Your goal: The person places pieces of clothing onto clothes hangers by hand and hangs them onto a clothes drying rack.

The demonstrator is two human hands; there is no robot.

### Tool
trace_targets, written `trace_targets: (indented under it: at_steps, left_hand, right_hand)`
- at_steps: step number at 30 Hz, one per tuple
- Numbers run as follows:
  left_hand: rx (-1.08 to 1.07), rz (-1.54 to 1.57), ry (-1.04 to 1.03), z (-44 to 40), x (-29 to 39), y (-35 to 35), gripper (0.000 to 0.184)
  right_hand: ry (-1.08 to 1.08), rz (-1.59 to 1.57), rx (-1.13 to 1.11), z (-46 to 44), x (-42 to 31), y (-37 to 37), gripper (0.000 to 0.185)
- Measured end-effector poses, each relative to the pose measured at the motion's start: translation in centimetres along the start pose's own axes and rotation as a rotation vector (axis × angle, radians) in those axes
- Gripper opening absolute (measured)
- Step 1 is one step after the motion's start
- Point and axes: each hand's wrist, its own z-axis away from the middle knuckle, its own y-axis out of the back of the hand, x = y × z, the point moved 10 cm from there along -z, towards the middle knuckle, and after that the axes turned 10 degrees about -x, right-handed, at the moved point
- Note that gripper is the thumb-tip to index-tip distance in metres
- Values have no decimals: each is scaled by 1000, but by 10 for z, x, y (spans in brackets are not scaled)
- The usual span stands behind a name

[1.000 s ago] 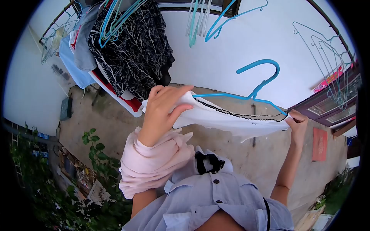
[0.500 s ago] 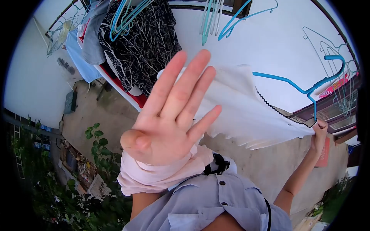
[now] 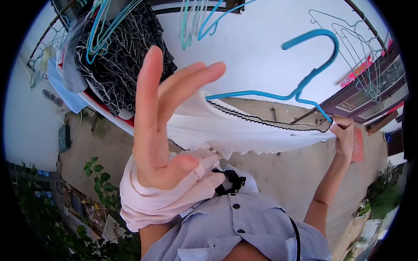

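Note:
My right hand, at the right, pinches the end of a white garment with black scalloped trim. A blue hanger runs along the garment's neckline, its hook pointing up and one arm end at the fingers of that hand. My left hand is raised close to the camera, fingers apart, one pointing up and the others bent to the right; nothing shows in it. The garment's left part passes behind this hand. Over my left forearm hangs a pale pink cloth, with a black-and-white item beside it.
Dark patterned clothing and a light blue cloth hang at the upper left. Blue hangers hang before them; more wire hangers are at the upper right. Leafy plants grow at the lower left.
My left hand has turned from a spread palm to a side-on pose with bent fingers. The hanger's hook has swung upright and its other arm shows along the neckline. The view has shifted right.

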Motion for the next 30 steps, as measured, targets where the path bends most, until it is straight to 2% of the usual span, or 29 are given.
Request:
trace_targets:
  at_steps: [1, 3, 4, 5, 7, 8, 10, 11, 13, 15, 17, 18, 22, 25, 30]
  left_hand:
    - [8, -474, 159, -3, -8, 3, 57]
    - [-255, -763, 249, -17, -20, -20, 37]
    - [-145, -611, 185, -22, -20, -22, 18]
    - [-165, -587, 172, -23, -19, -28, 18]
    - [-110, -470, 519, -5, -48, -11, 7]
    - [-125, -465, 510, -4, -46, -11, 7]
    - [-33, -440, 477, -1, -40, 1, 16]
    - [-44, -437, 475, 1, -39, 2, 16]
    - [96, -346, 508, 13, -40, 20, 20]
    - [128, -324, 520, 22, -40, 29, 23]
    - [174, -270, 578, 32, -45, 38, 24]
    - [222, -247, 566, 34, -45, 41, 29]
    - [242, -119, 555, 46, -53, 51, 36]
    - [314, -17, 569, 57, -59, 59, 34]
    - [254, 104, 533, 57, -61, 59, 33]
  right_hand:
    - [6, 36, -46, -2, -6, -6, 10]
    - [-24, 9, -103, -6, -27, -31, 5]
    - [-53, 46, -146, -10, -34, -41, 6]
    - [-108, 47, -120, -11, -39, -45, 6]
    - [-58, 90, -220, -17, -47, -55, 9]
    - [-64, 84, -204, -15, -47, -51, 9]
    - [101, -36, -271, -10, -62, -54, 21]
    - [96, -40, -261, -7, -63, -49, 21]
    - [333, 173, -50, 4, -90, -19, 32]
    - [299, 215, 8, 14, -79, -3, 36]
    - [292, 126, 46, 21, -63, 6, 34]
    - [258, 41, 32, 23, -54, 4, 30]
    - [199, 23, -37, 32, -35, -6, 21]
    - [216, 0, -38, 36, -45, -12, 14]
    - [262, -167, 19, 49, -50, -4, 11]
